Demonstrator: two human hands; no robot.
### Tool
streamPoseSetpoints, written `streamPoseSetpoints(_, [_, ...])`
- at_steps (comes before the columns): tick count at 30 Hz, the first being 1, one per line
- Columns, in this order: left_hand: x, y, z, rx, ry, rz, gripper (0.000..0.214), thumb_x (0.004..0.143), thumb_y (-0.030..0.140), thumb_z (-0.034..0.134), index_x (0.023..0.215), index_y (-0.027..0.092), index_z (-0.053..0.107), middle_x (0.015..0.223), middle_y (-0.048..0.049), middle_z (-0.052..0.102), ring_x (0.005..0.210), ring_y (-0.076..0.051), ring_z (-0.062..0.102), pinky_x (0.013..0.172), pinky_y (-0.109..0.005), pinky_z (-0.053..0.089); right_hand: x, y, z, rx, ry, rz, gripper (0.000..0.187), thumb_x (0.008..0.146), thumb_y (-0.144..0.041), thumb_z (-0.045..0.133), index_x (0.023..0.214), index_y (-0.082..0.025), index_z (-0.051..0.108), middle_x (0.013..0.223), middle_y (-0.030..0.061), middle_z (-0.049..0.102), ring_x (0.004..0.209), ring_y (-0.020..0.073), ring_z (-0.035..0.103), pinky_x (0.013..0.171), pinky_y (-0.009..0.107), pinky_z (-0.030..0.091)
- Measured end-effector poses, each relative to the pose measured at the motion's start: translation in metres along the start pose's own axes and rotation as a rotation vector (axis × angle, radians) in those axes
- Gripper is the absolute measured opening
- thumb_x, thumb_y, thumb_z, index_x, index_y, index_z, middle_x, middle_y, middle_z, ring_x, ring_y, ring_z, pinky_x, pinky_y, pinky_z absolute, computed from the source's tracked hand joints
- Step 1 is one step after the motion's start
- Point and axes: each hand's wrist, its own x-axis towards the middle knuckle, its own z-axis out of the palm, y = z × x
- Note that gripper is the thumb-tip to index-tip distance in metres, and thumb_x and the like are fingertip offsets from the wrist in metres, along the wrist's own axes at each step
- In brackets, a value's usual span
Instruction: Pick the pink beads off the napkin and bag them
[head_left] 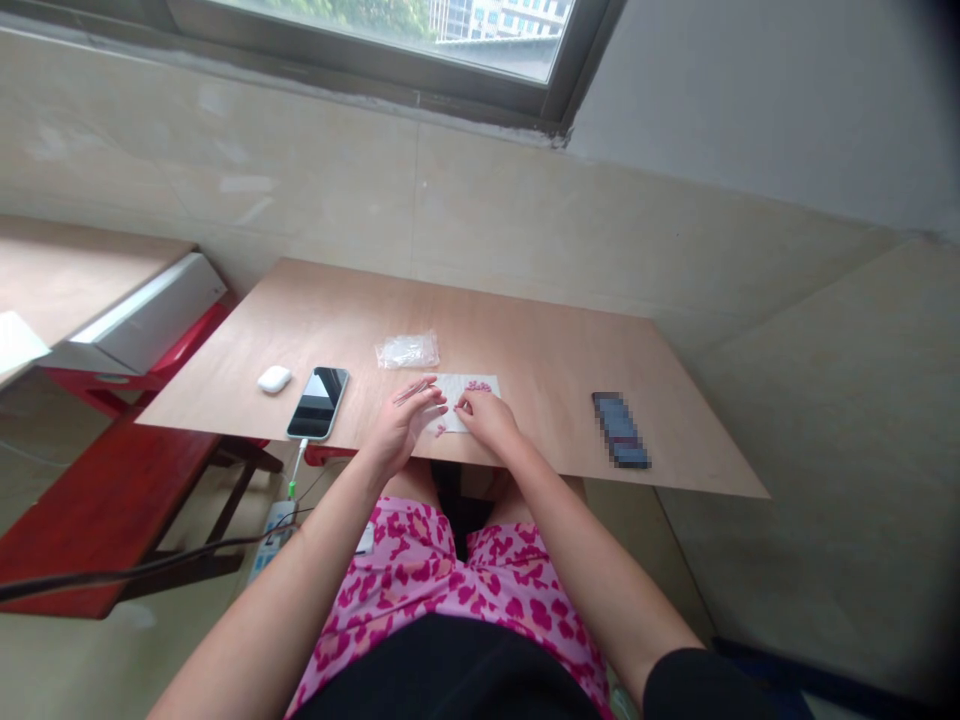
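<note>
My left hand (403, 428) holds slim metal tweezers (414, 392) angled over the left edge of a white card (465, 400). My right hand (487, 418) rests at the card's lower right, its fingertips pinched together on the surface. Whether those fingers grip anything is too small to tell. A cluster of small pink pieces (478, 386) lies on the card's upper right, and a few more (441, 430) sit near its lower left. Both hands are close together on a plywood table top (540, 350).
A clear plastic bag (407, 350), white earbud case (274, 379) and black phone (318, 403) with a white cable lie left of the card. A pixelated dark object (621, 430) lies to the right. A red bench (97, 510) stands at left.
</note>
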Motion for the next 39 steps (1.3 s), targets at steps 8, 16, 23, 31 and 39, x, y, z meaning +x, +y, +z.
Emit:
streamPoseSetpoints(8, [-0.002,0.003,0.001,-0.043,0.002,-0.027,0.037,0.073,0.024,0.089,0.106,0.014,0.075,0.095,-0.0046,0.069,0.091,-0.019,0.067,0.096,-0.041,0.054,-0.001,0.004,0.003,-0.016,0.016,-0.017,0.015,0.1,-0.028,0.06,0.098,-0.019,0.073,0.104,0.008,0.074,0.095,0.0202,0.065,0.081,0.026,0.044])
streamPoseSetpoints(16, [-0.003,0.004,0.001,-0.057,-0.001,-0.034,0.038,0.072,0.025,0.088,0.107,0.014,0.075,0.095,-0.0053,0.07,0.09,-0.019,0.067,0.093,-0.04,0.054,-0.004,0.002,0.004,0.02,0.059,-0.049,0.01,0.095,-0.022,0.064,0.094,-0.018,0.073,0.103,0.0085,0.074,0.096,0.0208,0.066,0.082,0.027,0.045])
streamPoseSetpoints(23, [-0.003,-0.003,-0.006,0.154,-0.035,-0.125,0.044,0.073,0.035,0.09,0.112,0.02,0.073,0.096,-0.0067,0.071,0.088,-0.021,0.07,0.072,-0.029,0.05,-0.007,-0.017,-0.029,0.344,0.184,-0.057,0.018,0.092,-0.018,0.057,0.101,-0.017,0.072,0.089,0.0043,0.075,0.078,0.0171,0.069,0.072,0.025,0.049])
streamPoseSetpoints(31, [-0.011,-0.006,-0.001,0.287,-0.126,-0.163,0.043,0.076,0.046,0.088,0.108,0.021,0.074,0.1,-0.0081,0.071,0.082,-0.018,0.066,0.061,-0.023,0.04,-0.032,-0.071,-0.069,0.487,0.182,-0.333,0.013,0.089,-0.02,0.062,0.092,-0.02,0.075,0.093,0.0028,0.073,0.076,0.0147,0.064,0.073,0.025,0.048])
streamPoseSetpoints(39, [-0.009,-0.002,-0.003,0.205,-0.095,-0.236,0.047,0.073,0.04,0.091,0.112,0.022,0.074,0.1,-0.0085,0.072,0.086,-0.02,0.069,0.065,-0.026,0.044,-0.026,-0.054,-0.061,0.482,0.258,-0.284,0.017,0.095,-0.025,0.059,0.097,-0.019,0.075,0.093,0.0036,0.074,0.075,0.0152,0.064,0.073,0.025,0.048])
